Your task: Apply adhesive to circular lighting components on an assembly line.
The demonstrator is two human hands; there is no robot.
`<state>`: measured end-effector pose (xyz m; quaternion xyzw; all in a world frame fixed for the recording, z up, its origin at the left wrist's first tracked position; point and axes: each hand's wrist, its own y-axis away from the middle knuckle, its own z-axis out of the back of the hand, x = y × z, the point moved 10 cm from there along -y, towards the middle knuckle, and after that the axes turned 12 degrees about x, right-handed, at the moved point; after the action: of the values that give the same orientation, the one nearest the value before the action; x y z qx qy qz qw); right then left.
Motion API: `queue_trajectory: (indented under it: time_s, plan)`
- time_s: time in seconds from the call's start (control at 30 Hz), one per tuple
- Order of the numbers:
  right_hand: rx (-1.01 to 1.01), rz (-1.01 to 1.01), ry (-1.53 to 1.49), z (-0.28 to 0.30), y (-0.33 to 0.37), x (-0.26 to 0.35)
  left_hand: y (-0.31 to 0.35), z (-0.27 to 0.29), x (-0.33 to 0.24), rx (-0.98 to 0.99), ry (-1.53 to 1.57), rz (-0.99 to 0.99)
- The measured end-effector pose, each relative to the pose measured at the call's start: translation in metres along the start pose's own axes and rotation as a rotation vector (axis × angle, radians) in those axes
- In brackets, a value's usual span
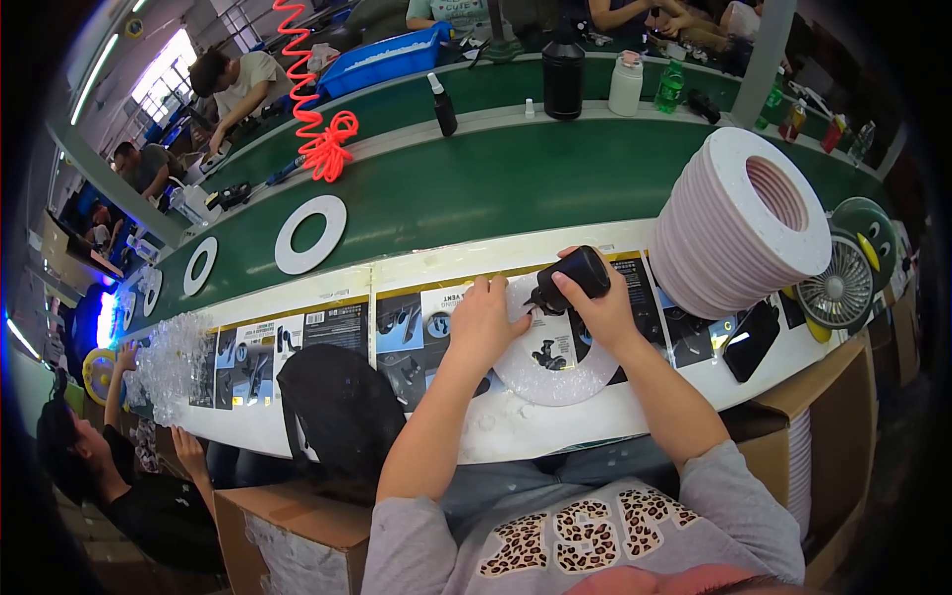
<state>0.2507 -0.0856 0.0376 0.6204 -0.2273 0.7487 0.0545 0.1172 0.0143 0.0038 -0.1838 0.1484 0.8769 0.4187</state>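
Note:
A white, speckled flat ring (557, 389) lies on the work surface in front of me, with printed sheet showing through its hole. My right hand (607, 312) is closed around a black squeeze bottle (581, 272), tilted so its narrow nozzle points down-left at the ring's upper part. Whether liquid is coming out is too small to tell. At the ring's upper left edge, my left hand (486, 322) grips it, fingers bent over and thumb near the nozzle tip. Right of my hands stands a tall stack of similar rings (694, 233).
A small fan (835, 283) and a dark phone (752, 342) sit at the right. Beyond lies a green conveyor belt (446, 203) carrying loose white rings (310, 235). A black cloth-like item (337, 412) and bubble wrap (171, 367) are at left, near a co-worker (149, 506).

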Motion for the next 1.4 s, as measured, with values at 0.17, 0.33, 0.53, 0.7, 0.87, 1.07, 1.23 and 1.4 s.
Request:
queue_trajectory:
  time_s: [0.17, 0.33, 0.53, 0.7, 0.87, 1.07, 1.23, 1.4]
  plan:
    - [-0.014, 0.014, -0.033, 0.001, 0.001, -0.002, 0.002, 0.002, -0.002, -0.057, -0.007, -0.052]
    - [0.035, 0.0, -0.01, -0.002, 0.0, -0.002, 0.001, 0.003, -0.003, -0.061, -0.015, -0.06]
    - [0.013, 0.03, -0.028, 0.0, -0.002, 0.001, 0.0, 0.005, -0.003, -0.026, -0.007, -0.027]
    - [0.008, 0.01, 0.019, 0.002, 0.002, 0.006, 0.001, 0.003, -0.005, -0.021, 0.023, -0.016]
    - [-0.007, 0.043, 0.095, 0.0, 0.002, 0.002, 0.004, 0.002, 0.0, -0.022, 0.026, -0.018]
    - [0.006, 0.005, 0.046, 0.002, 0.002, 0.004, 0.002, 0.004, -0.005, -0.033, 0.026, -0.028]
    - [0.039, -0.031, 0.053, 0.0, 0.001, 0.003, 0.002, 0.006, -0.001, -0.068, 0.002, -0.047]
    - [-0.048, 0.049, 0.068, 0.008, 0.003, 0.01, 0.005, 0.041, -0.002, -0.222, 0.114, -0.138]
